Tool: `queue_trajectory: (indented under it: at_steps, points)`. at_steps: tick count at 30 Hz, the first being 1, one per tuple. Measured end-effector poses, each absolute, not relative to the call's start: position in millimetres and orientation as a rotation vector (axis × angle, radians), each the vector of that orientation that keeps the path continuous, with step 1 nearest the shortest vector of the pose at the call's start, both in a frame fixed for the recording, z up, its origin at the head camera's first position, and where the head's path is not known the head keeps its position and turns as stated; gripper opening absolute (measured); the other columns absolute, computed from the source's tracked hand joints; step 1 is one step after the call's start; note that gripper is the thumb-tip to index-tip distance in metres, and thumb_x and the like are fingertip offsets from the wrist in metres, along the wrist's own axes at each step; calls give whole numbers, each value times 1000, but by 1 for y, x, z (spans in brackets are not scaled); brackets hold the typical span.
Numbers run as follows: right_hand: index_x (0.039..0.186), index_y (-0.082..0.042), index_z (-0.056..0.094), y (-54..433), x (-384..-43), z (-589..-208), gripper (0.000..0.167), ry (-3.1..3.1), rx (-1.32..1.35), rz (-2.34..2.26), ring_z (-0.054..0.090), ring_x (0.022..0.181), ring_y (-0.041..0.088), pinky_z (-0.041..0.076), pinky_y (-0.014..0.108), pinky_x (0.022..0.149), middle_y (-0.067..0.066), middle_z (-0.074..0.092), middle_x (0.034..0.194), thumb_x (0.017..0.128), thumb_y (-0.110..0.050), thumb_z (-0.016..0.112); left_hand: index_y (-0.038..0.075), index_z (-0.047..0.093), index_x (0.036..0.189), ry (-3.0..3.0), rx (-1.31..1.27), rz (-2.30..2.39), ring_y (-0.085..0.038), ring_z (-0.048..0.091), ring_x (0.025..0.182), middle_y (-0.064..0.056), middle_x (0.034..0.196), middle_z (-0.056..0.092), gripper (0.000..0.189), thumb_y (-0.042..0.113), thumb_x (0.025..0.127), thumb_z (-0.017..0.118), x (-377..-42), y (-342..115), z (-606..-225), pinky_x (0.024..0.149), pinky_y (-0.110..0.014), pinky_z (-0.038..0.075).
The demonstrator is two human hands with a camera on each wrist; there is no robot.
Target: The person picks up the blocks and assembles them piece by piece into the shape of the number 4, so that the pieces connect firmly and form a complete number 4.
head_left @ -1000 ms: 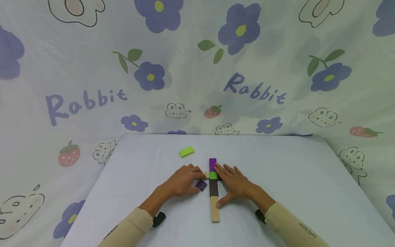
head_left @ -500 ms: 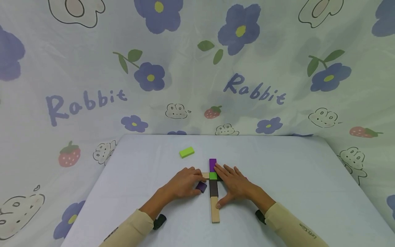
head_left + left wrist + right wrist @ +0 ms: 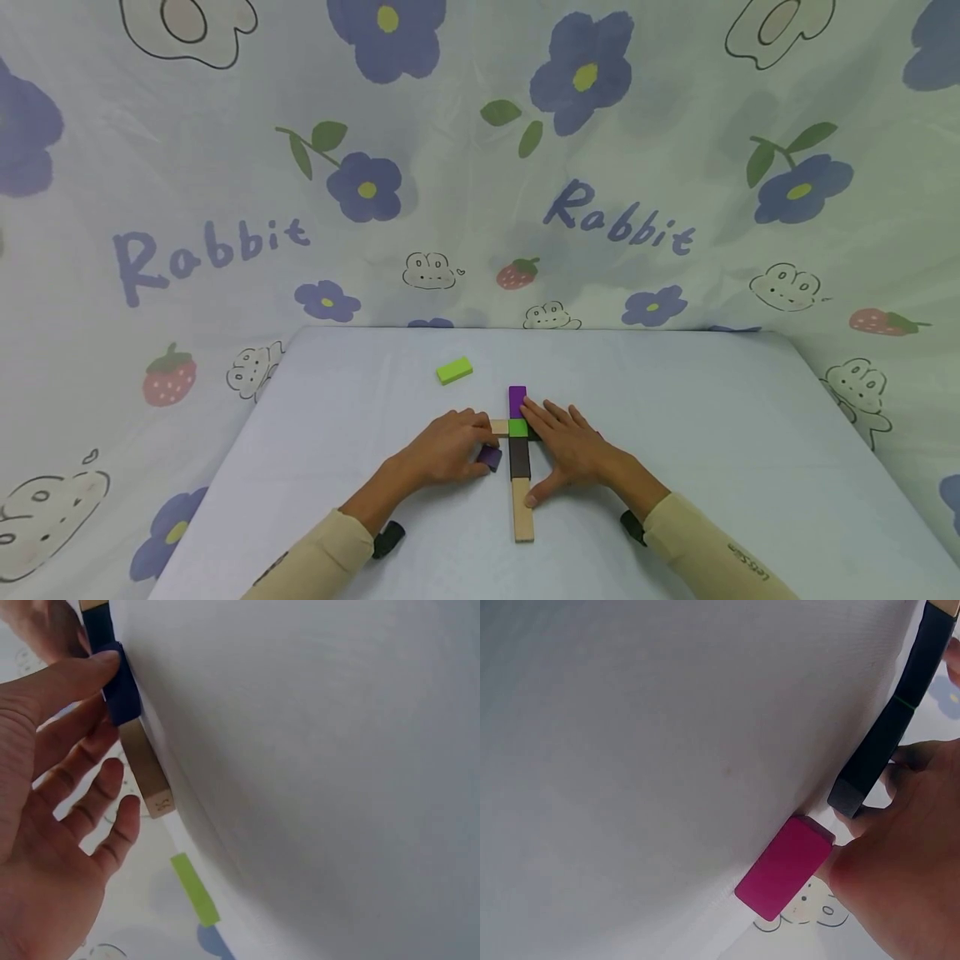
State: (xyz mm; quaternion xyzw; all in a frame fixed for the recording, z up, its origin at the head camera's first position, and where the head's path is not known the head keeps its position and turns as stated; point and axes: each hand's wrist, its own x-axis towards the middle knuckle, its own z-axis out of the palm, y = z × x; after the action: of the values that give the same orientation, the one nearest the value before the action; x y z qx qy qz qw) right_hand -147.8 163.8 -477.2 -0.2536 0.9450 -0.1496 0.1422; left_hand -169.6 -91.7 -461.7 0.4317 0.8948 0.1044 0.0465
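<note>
1. left hand (image 3: 446,446): grasped a dark purple block (image 3: 489,457) between thumb and fingers; the block was turned askew in the angle between a pale side block (image 3: 500,428) and a charcoal block (image 3: 520,458); contact with the tabletop below could not be told
2. right hand (image 3: 573,446): released, fingers extended, index tip at the edge of a bright purple block (image 3: 517,402), thumb at a long wooden block (image 3: 522,510)
3. handling, as judged: the right hand was best kept light and steady while the left squared the dark purple block; a knock risked shifting the green block (image 3: 517,428) at the crossing
4. outlying blocks: one lime (image 3: 453,371), lay beyond the crossing, well apart; one magenta (image 3: 785,868), lay beside the right hand
5. tabletop (image 3: 675,383): white, broad, flat, faintly creased
6. room: pale hanging cloth (image 3: 450,200) stood behind, printed with blue flowers, strawberries, rabbits and lettering; the light was soft
</note>
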Motion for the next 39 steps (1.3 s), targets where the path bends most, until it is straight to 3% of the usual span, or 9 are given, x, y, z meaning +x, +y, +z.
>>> queue_trajectory:
  at_steps: [22, 30, 39]
  points:
    - [164, -16, 14, 164, -148, -475, 140, 2718, -713, -418, 12, 154, 34, 8, 62, 119, 0, 11, 170, 58, -82, 78, 15, 74, 115, 2760, 1148, 464, -10, 57, 96, 6, 106, 67, 31, 27, 87, 79, -174, -104, -447, 87, -33, 52]
    - [164, -17, 15, 163, -148, -475, 140, 2721, -711, -417, 12, 154, 35, 8, 63, 119, 1, 12, 170, 58, -82, 78, 14, 73, 118, 2762, 1020, 539, -16, 61, 100, 4, 111, 67, 32, 26, 88, 78, -180, -112, -441, 91, -38, 53]
    - [164, -16, 15, 162, -149, -475, 140, 2723, -697, -410, 12, 154, 34, 7, 63, 119, 1, 11, 170, 58, -80, 80, 13, 73, 115, 2801, 945, 587, -15, 62, 96, 5, 104, 67, 31, 23, 86, 80, -191, -123, -448, 87, -36, 53]
